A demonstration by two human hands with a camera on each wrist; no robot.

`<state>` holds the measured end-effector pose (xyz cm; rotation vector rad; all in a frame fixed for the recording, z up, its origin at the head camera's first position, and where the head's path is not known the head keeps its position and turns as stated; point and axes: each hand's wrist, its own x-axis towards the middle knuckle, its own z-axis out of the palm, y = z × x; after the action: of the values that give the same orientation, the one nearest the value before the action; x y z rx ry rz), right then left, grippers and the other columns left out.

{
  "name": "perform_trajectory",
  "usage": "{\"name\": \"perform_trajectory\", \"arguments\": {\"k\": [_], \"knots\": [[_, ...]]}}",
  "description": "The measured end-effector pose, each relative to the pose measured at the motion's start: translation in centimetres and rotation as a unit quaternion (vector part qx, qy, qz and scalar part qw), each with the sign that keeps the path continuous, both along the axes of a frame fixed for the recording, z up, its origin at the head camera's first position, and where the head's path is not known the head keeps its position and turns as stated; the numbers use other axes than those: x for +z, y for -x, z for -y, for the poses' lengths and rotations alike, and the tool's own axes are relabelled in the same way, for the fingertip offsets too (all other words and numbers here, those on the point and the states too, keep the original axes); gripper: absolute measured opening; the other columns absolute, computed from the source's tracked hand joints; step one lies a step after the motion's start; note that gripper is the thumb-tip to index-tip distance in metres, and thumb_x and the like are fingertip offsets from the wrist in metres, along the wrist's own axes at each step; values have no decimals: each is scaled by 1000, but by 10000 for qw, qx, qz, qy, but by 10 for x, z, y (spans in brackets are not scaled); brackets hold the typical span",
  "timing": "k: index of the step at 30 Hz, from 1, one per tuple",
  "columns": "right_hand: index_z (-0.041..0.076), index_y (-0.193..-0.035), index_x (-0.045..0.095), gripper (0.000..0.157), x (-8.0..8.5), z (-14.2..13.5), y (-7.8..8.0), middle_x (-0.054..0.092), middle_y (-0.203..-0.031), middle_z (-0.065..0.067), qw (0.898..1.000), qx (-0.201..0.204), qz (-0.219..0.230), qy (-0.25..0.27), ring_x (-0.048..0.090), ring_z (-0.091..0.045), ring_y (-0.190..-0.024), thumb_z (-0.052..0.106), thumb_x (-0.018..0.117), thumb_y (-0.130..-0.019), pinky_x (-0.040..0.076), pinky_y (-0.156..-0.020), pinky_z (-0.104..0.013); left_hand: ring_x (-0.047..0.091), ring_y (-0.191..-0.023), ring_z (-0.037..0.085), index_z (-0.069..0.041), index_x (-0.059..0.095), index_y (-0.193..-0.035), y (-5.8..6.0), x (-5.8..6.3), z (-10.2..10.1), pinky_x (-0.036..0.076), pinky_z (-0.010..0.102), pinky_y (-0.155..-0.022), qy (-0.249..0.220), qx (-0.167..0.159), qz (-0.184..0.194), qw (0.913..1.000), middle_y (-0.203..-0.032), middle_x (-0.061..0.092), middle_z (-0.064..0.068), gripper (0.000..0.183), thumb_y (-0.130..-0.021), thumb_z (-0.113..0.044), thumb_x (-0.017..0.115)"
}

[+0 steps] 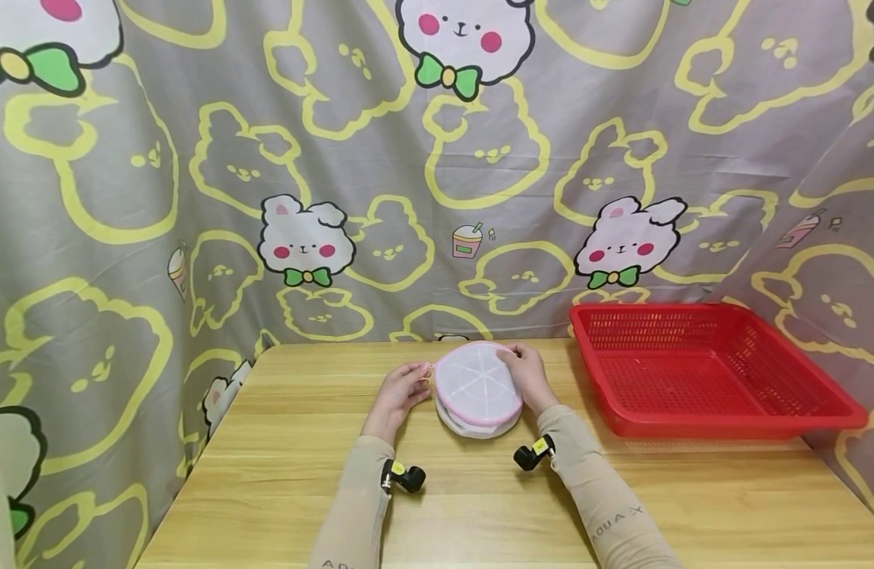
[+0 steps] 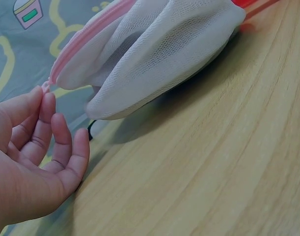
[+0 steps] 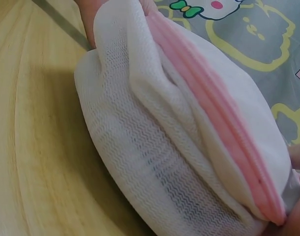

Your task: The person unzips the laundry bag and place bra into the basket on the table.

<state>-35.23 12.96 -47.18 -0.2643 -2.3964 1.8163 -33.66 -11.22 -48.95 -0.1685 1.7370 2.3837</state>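
Observation:
A round white mesh laundry bag with a pink zipper round its rim lies near the far side of the table, its top face tilted up. At the bag's left edge, my left hand pinches a small pink zipper end between thumb and index finger; the other fingers curl loosely below. My right hand grips the bag's upper right edge, thumb on the top face. The mesh side sags in soft folds over the wood, and the fingers behind the bag are partly hidden.
A red plastic basket with perforated walls stands on the right of the wooden table. Behind the table hangs a grey curtain with bear and rabbit prints, which also runs down the left and right sides.

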Motion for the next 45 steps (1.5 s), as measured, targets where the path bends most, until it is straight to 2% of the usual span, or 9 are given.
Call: {"name": "perform_trajectory", "arguments": {"k": [8,12,17,23,29,38,45], "knots": [[4,-94,61,22,1,0,0,54,-86,-7,10000,-91,-39,-9,48,-15,-79,24,59,-85,42,-65,-23,56,-72,10,-5,58,-102,-9,13,3,43,45,-93,9,-340,-67,9994,-82,60,-3,18,-87,-15,58],[5,-95,61,22,1,1,-1,54,-87,-7,9999,-120,-28,-3,48,-16,-79,24,58,-86,42,-66,-22,56,-74,10,-4,57,-104,-12,17,3,40,47,-96,30,-408,-97,9991,-82,60,-4,21,-87,-16,57],[4,-95,61,21,1,2,-1,54,-88,-7,9998,-194,-63,66,48,-15,-79,23,58,-86,41,-65,-22,55,-73,11,-4,58,-103,-8,12,3,42,47,-95,-13,-346,-92,9994,-82,60,-3,19,-87,-15,58],[3,-95,61,20,1,3,-1,55,-88,-7,9989,-416,-150,174,49,-14,-77,20,58,-85,42,-65,-21,55,-70,10,-6,59,-100,0,2,1,47,41,-88,-74,-115,-17,9999,-81,60,-1,21,-83,-18,62],[2,-93,61,20,0,5,-1,54,-85,-7,9977,-615,-171,227,49,-15,-76,20,59,-84,41,-63,-21,56,-69,10,-6,59,-99,-1,3,1,47,40,-87,-74,-82,-25,9999,-82,60,-1,19,-83,-17,62],[3,-101,59,24,2,4,-5,54,-93,-9,9992,-307,166,217,50,-16,-81,22,57,-86,42,-65,-20,56,-74,11,-2,55,-108,-11,16,5,41,45,-95,-87,-359,-51,9993,-83,60,-3,25,-87,-15,57],[1,-106,55,28,7,-2,-6,49,-89,-7,9990,63,419,122,47,-17,-80,20,55,-86,41,-64,-21,57,-69,11,-7,59,-99,-4,5,5,50,35,-79,-167,-72,64,9998,-80,61,-2,20,-83,-18,63]]}}
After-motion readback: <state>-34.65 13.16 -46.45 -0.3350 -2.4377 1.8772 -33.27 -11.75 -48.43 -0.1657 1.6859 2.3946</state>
